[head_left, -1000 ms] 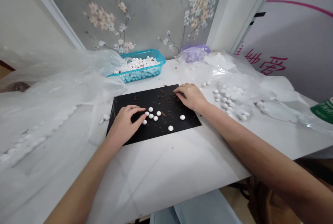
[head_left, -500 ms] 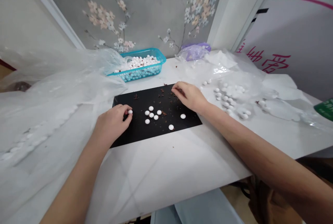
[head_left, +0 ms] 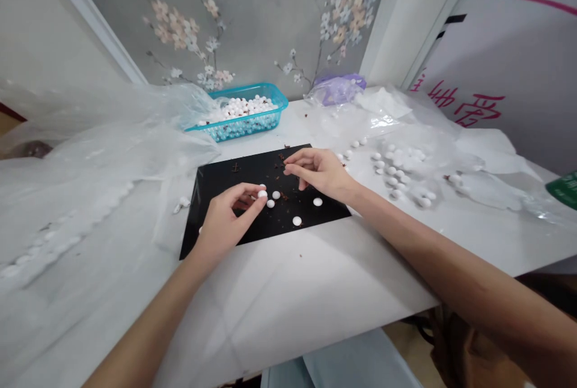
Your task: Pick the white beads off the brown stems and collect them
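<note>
My left hand (head_left: 229, 211) is over the left half of a black board (head_left: 311, 214), thumb and forefinger closed on a small white bead-like ball (head_left: 262, 194). Part of another white piece shows just behind its fingertips. Two more white pieces (head_left: 273, 199) lie close to the right of them. My right hand (head_left: 318, 170) is above the board's far right part, thumb and forefinger almost together in a pinch. What lies between them, if anything, is too small to make out. Brown scraps (head_left: 283, 196) are scattered on the board. Single white pieces (head_left: 318, 202) rest near its right and front edges.
A blue plastic basket (head_left: 282, 103) of white balls with brown bits stands behind the board. Clear plastic bags (head_left: 112, 142) cover the left side. Loose white balls (head_left: 392, 172), plastic film and a purple bag (head_left: 340, 89) are at the right. A green object (head_left: 563, 188) is at the right edge.
My left hand has moved right from the board's left edge to the group of white pieces. My right hand has shifted slightly left and nearer to me.
</note>
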Action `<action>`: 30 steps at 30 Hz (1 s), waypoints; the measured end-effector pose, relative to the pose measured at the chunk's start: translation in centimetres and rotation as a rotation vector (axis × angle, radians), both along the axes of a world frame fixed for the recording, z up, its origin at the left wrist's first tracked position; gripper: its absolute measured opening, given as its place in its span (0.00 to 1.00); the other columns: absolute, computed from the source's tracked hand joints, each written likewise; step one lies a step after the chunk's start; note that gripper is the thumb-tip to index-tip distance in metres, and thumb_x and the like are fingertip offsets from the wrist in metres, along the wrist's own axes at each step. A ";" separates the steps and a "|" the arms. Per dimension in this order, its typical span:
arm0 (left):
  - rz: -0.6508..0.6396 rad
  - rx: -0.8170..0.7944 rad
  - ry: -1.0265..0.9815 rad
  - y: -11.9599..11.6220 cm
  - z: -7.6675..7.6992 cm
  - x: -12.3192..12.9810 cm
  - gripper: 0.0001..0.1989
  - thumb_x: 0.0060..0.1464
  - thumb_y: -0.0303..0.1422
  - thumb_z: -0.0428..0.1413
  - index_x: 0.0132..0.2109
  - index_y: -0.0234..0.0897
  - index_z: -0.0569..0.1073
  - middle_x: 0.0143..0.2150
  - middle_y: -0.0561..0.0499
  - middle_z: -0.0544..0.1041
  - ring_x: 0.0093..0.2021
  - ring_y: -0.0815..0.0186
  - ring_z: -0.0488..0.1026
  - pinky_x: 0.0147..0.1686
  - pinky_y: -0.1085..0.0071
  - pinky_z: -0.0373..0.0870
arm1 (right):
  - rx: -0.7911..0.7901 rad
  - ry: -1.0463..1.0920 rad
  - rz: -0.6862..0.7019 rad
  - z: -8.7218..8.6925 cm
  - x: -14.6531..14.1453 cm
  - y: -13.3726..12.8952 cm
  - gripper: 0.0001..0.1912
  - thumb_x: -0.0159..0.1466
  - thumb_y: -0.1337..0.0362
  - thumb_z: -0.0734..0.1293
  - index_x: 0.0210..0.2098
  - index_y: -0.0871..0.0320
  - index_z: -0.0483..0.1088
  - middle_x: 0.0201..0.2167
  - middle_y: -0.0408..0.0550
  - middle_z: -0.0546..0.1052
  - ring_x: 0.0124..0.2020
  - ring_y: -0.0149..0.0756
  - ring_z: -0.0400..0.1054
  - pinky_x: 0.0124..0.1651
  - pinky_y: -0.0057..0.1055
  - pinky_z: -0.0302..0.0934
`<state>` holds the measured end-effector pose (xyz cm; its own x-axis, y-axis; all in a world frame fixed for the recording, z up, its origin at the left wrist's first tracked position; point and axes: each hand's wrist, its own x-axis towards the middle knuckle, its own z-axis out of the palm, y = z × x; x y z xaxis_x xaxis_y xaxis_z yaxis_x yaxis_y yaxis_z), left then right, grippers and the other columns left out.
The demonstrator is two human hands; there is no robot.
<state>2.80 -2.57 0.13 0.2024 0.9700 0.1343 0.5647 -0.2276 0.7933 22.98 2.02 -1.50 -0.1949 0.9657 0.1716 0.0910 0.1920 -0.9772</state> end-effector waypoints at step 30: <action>0.114 -0.351 -0.540 -0.5 -0.1 0.8 0.14 0.43 0.39 0.62 0.38 0.38 0.76 0.38 0.49 0.79 0.37 0.66 0.75 0.40 0.71 0.72 | 0.293 -0.170 -0.148 1.0 -2.0 -3.1 0.08 0.56 0.64 0.66 0.30 0.56 0.60 0.24 0.39 0.74 0.17 0.23 0.59 0.24 0.24 0.57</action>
<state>3.64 -3.12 0.06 0.0886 0.9861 -0.1403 0.0712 0.1343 0.9884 20.99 -1.05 -0.46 -0.1059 0.9001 0.4225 0.2952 0.4342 -0.8511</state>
